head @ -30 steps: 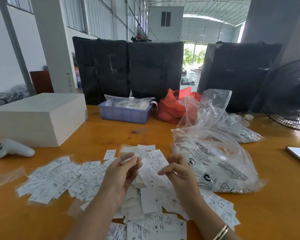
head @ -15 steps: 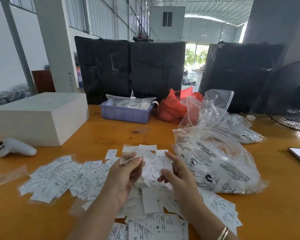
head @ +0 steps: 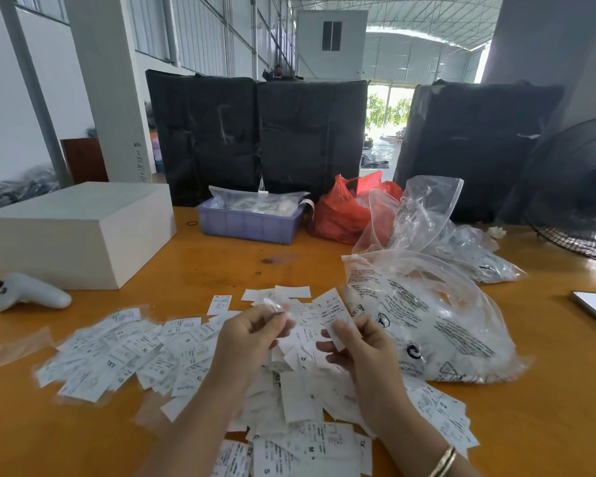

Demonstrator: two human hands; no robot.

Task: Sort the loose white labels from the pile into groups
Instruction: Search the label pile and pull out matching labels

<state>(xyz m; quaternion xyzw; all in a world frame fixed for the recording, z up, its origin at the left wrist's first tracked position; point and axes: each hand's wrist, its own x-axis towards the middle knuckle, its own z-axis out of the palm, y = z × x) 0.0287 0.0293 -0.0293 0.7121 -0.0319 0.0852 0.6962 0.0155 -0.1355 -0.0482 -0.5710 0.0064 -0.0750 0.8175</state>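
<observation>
hands over the pile, one label up in the right

both hands hang just above the pile [head: 300,401], close together. right hand [head: 355,342] pinches a label [head: 334,313] between thumb and fingers; its long axis stands up and leans away and a little left, printed face toward the head. left hand [head: 252,330] has fingers curled round something small and white at its tips [head: 272,306], too blurred to name for sure. a spread of labels [head: 117,352] lies well left of the left hand, long axes mostly slanted; more sit just below and right of the right wrist. the held label likely goes left, so it must cross the left hand, which is nearer that spread. bag [head: 427,325] lies just right of the right hand.
</observation>
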